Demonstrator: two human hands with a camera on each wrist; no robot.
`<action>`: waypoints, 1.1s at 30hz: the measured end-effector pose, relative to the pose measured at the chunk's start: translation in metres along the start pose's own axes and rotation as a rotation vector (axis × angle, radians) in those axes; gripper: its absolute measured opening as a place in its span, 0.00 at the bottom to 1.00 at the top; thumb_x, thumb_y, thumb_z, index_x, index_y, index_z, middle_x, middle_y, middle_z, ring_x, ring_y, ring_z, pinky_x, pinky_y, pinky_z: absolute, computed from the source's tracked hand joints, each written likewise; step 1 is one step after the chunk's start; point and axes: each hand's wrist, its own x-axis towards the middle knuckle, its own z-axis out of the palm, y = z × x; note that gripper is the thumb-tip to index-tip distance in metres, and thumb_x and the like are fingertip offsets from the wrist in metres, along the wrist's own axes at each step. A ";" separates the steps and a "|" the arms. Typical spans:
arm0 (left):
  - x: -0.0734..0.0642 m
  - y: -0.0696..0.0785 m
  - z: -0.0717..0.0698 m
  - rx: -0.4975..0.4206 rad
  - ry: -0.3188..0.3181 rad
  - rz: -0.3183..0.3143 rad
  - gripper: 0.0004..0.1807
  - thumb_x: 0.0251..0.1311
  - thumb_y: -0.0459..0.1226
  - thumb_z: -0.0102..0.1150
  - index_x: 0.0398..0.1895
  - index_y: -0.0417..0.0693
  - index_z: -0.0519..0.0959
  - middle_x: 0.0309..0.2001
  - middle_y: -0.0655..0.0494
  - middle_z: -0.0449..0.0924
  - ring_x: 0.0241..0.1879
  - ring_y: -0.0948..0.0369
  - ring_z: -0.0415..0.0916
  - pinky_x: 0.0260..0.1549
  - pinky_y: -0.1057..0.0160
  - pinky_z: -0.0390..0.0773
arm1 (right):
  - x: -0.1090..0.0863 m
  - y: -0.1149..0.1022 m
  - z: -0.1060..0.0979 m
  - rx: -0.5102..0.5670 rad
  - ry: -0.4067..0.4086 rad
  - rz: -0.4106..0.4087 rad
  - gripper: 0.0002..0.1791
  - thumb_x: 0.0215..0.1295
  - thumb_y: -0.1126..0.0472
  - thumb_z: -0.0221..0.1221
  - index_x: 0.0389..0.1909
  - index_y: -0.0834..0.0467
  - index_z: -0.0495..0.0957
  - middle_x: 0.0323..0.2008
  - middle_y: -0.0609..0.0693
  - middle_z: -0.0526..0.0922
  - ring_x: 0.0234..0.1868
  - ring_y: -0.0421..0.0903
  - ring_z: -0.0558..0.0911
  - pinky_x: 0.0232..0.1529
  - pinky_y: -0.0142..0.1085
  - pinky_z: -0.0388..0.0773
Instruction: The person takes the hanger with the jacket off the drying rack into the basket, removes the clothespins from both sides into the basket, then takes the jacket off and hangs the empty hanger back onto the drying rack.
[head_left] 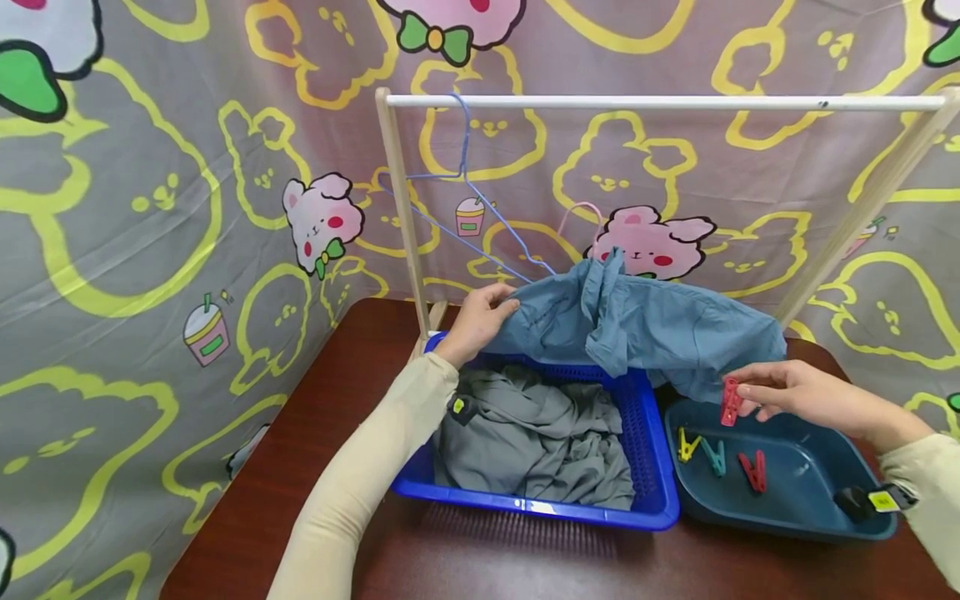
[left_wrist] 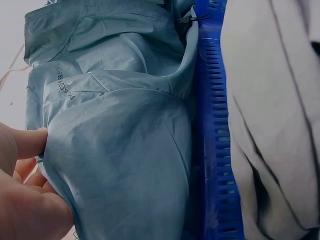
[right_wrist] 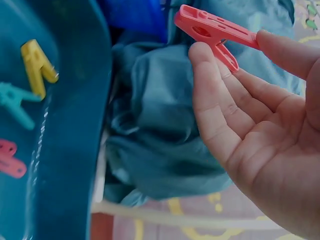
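A blue-grey jacket (head_left: 675, 321) with a zip and printed lettering lies bunched over the far side of the blue basket. My left hand (head_left: 480, 321) pinches its left edge between thumb and fingers, seen closely in the left wrist view. My right hand (head_left: 806, 400) holds a red clothespin (right_wrist: 215, 32) by its handle ends, above the dark teal basin (head_left: 817, 475). From behind the jacket rises a pink hanger hook (head_left: 581, 207). A blue hanger (head_left: 465, 158) hangs on the white rod, its lower part hidden behind the jacket.
The blue basket (head_left: 540, 507) holds crumpled grey clothing (head_left: 525, 442). In the basin lie a yellow clothespin (head_left: 686, 446), a teal clothespin (head_left: 715, 457) and another red clothespin (head_left: 753, 472). Wooden posts hold up the white rod (head_left: 660, 102) at the back of the brown table (head_left: 300, 467).
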 end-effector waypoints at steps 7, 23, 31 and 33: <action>0.001 0.002 -0.001 -0.007 0.005 -0.003 0.10 0.68 0.34 0.52 0.47 0.42 0.80 0.40 0.50 0.80 0.39 0.57 0.74 0.36 0.64 0.72 | -0.001 0.027 -0.003 0.097 -0.075 0.045 0.32 0.72 0.58 0.50 0.62 0.81 0.56 0.51 0.66 0.76 0.44 0.54 0.80 0.42 0.42 0.79; 0.003 0.001 -0.001 -0.008 -0.005 0.008 0.10 0.68 0.34 0.51 0.47 0.42 0.80 0.41 0.50 0.80 0.39 0.58 0.74 0.36 0.64 0.72 | -0.005 0.072 -0.008 0.127 -0.167 0.130 0.29 0.72 0.59 0.49 0.56 0.84 0.60 0.38 0.57 0.78 0.40 0.53 0.78 0.40 0.43 0.79; 0.003 0.002 -0.002 -0.001 -0.012 0.010 0.10 0.68 0.34 0.52 0.46 0.42 0.80 0.40 0.51 0.80 0.37 0.58 0.73 0.35 0.64 0.71 | 0.006 0.088 -0.007 0.121 -0.135 0.254 0.27 0.72 0.61 0.48 0.56 0.84 0.59 0.34 0.55 0.78 0.38 0.52 0.79 0.40 0.44 0.79; 0.003 0.002 -0.002 -0.005 -0.012 0.010 0.10 0.68 0.34 0.52 0.46 0.42 0.81 0.40 0.51 0.80 0.37 0.58 0.73 0.35 0.64 0.71 | 0.009 0.091 -0.006 0.139 -0.152 0.272 0.24 0.71 0.64 0.47 0.54 0.83 0.60 0.33 0.55 0.78 0.37 0.52 0.79 0.39 0.44 0.78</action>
